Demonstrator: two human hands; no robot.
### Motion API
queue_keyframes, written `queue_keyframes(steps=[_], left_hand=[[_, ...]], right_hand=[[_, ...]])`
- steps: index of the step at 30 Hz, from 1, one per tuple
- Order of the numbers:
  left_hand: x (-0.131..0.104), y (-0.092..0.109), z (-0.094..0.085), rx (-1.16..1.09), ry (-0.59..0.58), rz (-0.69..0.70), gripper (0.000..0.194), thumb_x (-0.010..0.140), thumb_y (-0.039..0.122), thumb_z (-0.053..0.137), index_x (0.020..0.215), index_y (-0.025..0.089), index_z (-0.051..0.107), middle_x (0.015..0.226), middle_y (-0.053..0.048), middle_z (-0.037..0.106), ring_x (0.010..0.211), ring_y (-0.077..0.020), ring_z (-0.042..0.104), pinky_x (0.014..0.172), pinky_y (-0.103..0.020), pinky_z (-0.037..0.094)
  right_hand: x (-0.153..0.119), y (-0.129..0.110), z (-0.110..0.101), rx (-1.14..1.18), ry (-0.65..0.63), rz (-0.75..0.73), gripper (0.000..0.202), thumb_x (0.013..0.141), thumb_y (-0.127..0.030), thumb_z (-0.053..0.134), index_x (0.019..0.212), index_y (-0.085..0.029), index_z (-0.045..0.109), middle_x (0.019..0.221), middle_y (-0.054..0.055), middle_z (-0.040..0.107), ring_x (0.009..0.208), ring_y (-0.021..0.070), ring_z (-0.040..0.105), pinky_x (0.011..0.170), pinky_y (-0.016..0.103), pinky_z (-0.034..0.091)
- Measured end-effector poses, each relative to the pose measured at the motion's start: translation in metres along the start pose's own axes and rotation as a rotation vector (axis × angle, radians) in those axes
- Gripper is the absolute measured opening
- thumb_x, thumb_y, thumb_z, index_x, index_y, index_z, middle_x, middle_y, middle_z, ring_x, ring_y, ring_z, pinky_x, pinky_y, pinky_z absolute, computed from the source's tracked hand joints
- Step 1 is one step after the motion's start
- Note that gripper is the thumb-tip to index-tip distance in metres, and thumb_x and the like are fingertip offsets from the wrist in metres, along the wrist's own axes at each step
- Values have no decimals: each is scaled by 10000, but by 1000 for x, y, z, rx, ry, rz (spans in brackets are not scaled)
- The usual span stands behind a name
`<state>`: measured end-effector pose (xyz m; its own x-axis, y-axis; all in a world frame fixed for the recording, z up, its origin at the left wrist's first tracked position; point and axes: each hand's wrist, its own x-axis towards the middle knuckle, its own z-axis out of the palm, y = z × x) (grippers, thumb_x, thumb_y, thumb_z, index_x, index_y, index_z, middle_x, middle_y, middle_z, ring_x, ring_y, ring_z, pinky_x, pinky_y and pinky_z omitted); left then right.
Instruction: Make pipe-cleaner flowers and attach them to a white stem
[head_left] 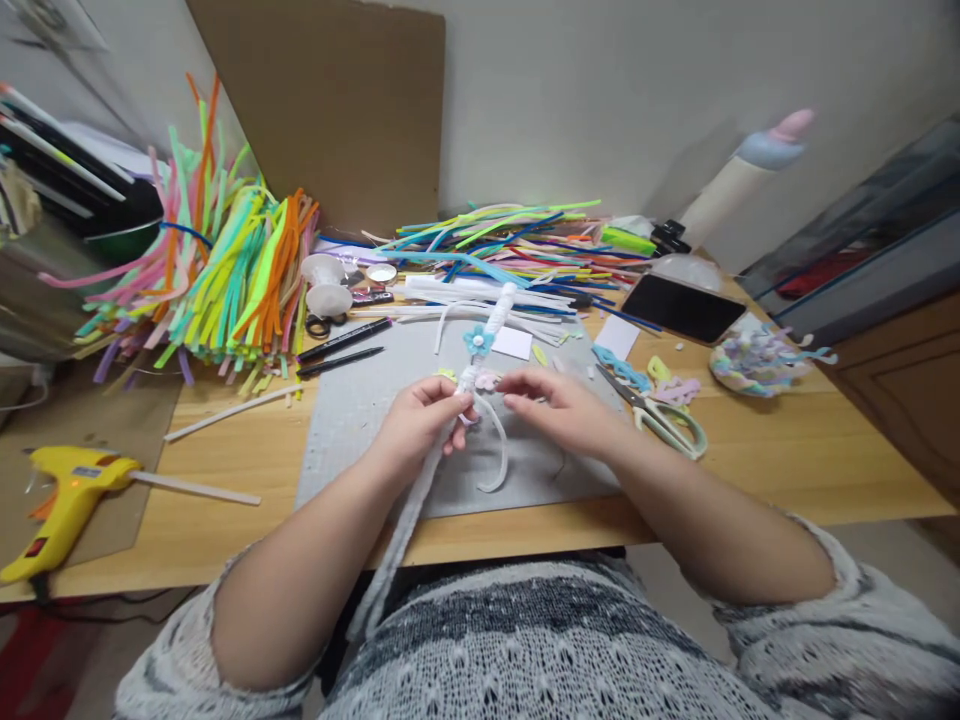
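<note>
A wooden table (787, 470) is stretching across the view, its front edge running just before the person's knitted top. A gray cutting mat (349, 450) is lying near that edge. At the back left, a bundle of chenille stems (247, 260) is spreading onto the wood. A yellow glue gun (79, 485) is lying at far left; wood is showing between its glue stick (196, 487) and the mat's left edge. A white chenille-stem stalk (421, 492) is slanting over the mat, its long strands hanging past the table's front edge. The left hand (420, 415) is pinching it, thumb against fingers. The right hand (559, 405) is hovering part open just beside it; whether its fingertips are touching, I cannot tell. Scissors (642, 404) are crossing the mat's right edge. A blue flower (478, 341) is sitting on the stalk.
</note>
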<state>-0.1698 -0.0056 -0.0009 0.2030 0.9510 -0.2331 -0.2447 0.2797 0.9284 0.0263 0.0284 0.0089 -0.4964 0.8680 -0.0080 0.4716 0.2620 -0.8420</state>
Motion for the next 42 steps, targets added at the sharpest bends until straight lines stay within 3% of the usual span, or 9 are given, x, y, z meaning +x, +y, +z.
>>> queue_keyframes(steps=[3, 6, 11, 18, 22, 27, 34, 39, 42], left_hand=[[-1, 1, 0, -11, -32, 6, 251, 704, 318, 691, 663, 141, 517, 644, 7, 625, 373, -49, 486, 314, -156, 281], [-2, 2, -1, -52, -38, -3, 251, 704, 322, 681, 663, 145, 507, 627, 16, 615, 337, -27, 422, 308, -148, 213], [-4, 4, 1, -66, -33, -14, 288, 736, 385, 642, 644, 148, 507, 586, 28, 586, 296, -20, 385, 307, -159, 177], [-4, 6, 1, -71, 0, -53, 270, 708, 384, 675, 698, 148, 543, 545, 43, 544, 289, -8, 347, 319, -164, 151], [-5, 7, 0, -56, -19, -71, 241, 711, 361, 669, 736, 142, 570, 514, 52, 522, 280, -11, 342, 312, -165, 135], [-7, 6, 2, 9, 45, -21, 281, 682, 373, 688, 664, 163, 503, 496, 60, 535, 283, -28, 377, 291, -162, 185], [-9, 2, 7, 194, 41, -6, 253, 718, 363, 653, 628, 182, 502, 427, 65, 504, 284, -63, 425, 292, -179, 260], [-11, 2, 10, 198, -71, -21, 258, 728, 300, 642, 560, 186, 482, 387, 55, 473, 284, -52, 380, 314, -187, 225], [-14, 2, 11, 169, -170, -39, 239, 734, 288, 638, 566, 192, 498, 363, 59, 451, 268, -52, 349, 308, -193, 190]], right_hand=[[4, -11, 26, 397, -113, 11, 249, 809, -388, 548, 918, -164, 566, 856, 38, 639, 740, 128, 590, 699, 298, 480], [8, -13, 37, 497, -53, 92, 235, 790, -410, 583, 813, -181, 537, 665, -34, 559, 516, 79, 473, 517, 239, 421], [11, -13, 30, 437, 42, 20, 215, 771, -373, 614, 729, -170, 557, 687, -15, 578, 647, 101, 530, 637, 253, 437], [7, -21, 19, 273, 78, -19, 183, 785, -343, 594, 757, -162, 594, 704, 2, 605, 663, 115, 534, 633, 257, 426], [3, -20, 18, 86, 93, -88, 151, 825, -285, 537, 756, -163, 591, 688, -5, 588, 653, 110, 515, 624, 246, 401], [-8, -25, 19, -229, 64, -208, 172, 867, -231, 465, 748, -172, 574, 653, -8, 563, 613, 105, 477, 586, 235, 353], [-7, -72, -10, -856, -105, -443, 196, 821, -130, 467, 695, -184, 607, 700, 53, 623, 658, 159, 499, 591, 293, 316], [25, -109, -23, -859, -423, -512, 221, 736, -96, 607, 541, -198, 599, 607, 10, 609, 672, 150, 526, 642, 298, 343], [52, -118, -22, -797, -539, -426, 205, 668, -113, 704, 505, -201, 616, 585, -22, 618, 728, 150, 558, 697, 301, 361]])
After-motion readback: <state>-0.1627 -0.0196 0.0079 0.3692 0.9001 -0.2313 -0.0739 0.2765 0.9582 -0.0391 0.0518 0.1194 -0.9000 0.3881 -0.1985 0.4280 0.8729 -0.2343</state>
